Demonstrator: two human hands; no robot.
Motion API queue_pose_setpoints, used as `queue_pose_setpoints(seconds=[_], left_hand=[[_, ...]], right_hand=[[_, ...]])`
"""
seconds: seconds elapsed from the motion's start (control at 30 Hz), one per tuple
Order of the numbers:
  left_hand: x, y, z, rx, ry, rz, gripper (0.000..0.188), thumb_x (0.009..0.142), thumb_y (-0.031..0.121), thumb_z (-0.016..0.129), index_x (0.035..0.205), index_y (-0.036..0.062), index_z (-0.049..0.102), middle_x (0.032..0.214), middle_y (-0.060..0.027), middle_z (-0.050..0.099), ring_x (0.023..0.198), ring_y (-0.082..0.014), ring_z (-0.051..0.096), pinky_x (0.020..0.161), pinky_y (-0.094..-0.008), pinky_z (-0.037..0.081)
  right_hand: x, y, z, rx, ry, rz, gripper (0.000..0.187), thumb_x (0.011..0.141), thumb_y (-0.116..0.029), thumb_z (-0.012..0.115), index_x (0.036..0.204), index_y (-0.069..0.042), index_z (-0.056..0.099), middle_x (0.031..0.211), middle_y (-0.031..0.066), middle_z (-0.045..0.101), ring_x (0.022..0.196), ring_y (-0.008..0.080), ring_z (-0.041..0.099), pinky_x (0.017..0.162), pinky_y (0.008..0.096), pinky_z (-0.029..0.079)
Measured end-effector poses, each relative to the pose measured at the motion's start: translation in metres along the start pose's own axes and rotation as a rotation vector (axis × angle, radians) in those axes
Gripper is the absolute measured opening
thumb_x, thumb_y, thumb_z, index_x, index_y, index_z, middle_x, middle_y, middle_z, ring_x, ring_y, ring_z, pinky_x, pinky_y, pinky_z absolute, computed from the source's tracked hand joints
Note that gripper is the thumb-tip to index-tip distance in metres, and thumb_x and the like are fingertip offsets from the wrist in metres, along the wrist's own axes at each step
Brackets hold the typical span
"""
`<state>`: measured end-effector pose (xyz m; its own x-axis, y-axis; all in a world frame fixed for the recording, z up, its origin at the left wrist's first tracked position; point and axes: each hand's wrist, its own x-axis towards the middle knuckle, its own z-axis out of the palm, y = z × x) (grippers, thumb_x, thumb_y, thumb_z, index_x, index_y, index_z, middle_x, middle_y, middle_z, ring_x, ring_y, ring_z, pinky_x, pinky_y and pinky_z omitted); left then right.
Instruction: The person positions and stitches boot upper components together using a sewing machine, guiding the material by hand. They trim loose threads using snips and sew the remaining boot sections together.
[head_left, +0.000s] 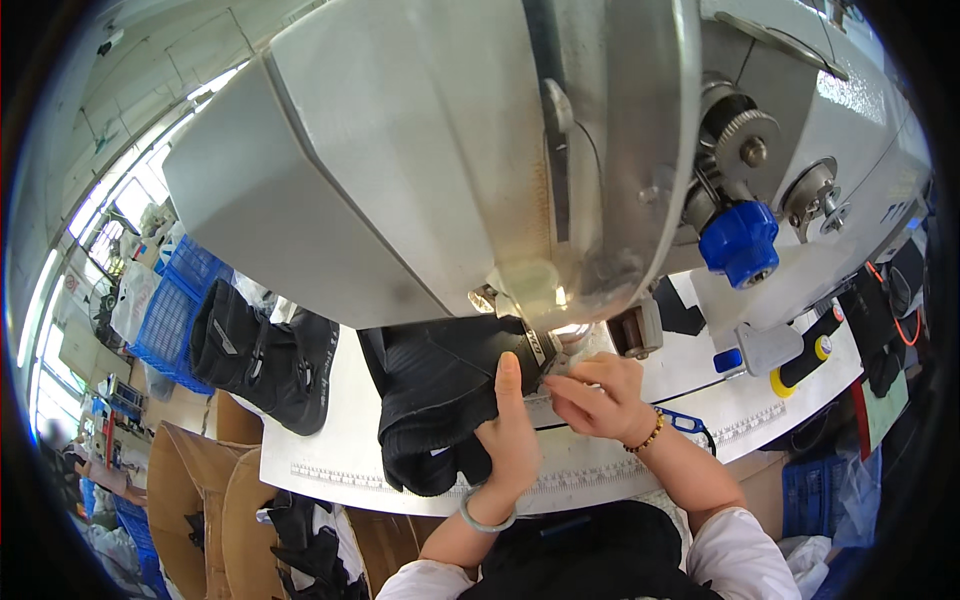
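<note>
A black boot upper [440, 375] lies under the head of a large grey sewing machine [400, 150], its ribbed cuff bunched toward me. My left hand [512, 435] grips its right side, thumb stretched up along the material and the other fingers mostly hidden. A small strip with light lettering [535, 345] shows on the upper near the thumb tip. Close by, at the metal parts beneath the machine head, my right hand [603, 398] is closed in a pinch. What is between those fingertips, if anything, is too small to make out.
Black boots [265, 360] stand at the left of the white table [340, 440], which has a ruler strip along its front. Blue crates [180, 310] and cardboard boxes [190, 490] lie beyond. A blue-handled tool [682, 420] and a black-and-yellow cylinder [805, 352] are at right.
</note>
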<state>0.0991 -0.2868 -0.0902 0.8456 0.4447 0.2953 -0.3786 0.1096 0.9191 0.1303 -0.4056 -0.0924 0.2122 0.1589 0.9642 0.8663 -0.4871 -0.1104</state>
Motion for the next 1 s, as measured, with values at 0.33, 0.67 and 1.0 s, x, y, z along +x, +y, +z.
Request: queue_pose_setpoints(seconds=[0.33,0.67,1.0], left_hand=[[0.010,-0.014,-0.038,0.181,-0.237,0.077,0.031,0.089,-0.008,0.050,0.117,-0.0009,0.060,0.113,-0.0109,0.063,0.100,-0.0179,0.060,0.090,-0.0282,0.045],[0.021,-0.012,-0.040,0.674,-0.287,0.754,0.047,0.076,-0.017,0.050,0.120,0.0004,0.057,0.099,-0.0184,0.066,0.086,-0.0314,0.067,0.076,-0.0335,0.052],[0.028,-0.008,-0.038,0.447,-0.355,0.526,0.044,0.081,-0.015,0.049,0.121,0.0007,0.057,0.108,-0.0166,0.064,0.096,-0.0287,0.063,0.089,-0.0340,0.046]], right_hand=[[0.018,-0.036,0.007,0.899,-0.144,1.166,0.025,0.095,-0.023,0.056,0.083,-0.001,0.059,0.059,0.0014,0.060,0.048,0.0019,0.048,0.041,0.0202,0.036],[0.017,-0.034,0.010,0.919,-0.131,1.112,0.022,0.098,-0.021,0.052,0.096,-0.002,0.063,0.055,0.0004,0.056,0.046,0.0019,0.047,0.041,0.0193,0.033],[0.013,-0.034,0.014,0.870,-0.100,1.151,0.020,0.097,-0.018,0.053,0.099,-0.002,0.064,0.056,-0.0003,0.055,0.049,0.0022,0.049,0.043,0.0195,0.036]])
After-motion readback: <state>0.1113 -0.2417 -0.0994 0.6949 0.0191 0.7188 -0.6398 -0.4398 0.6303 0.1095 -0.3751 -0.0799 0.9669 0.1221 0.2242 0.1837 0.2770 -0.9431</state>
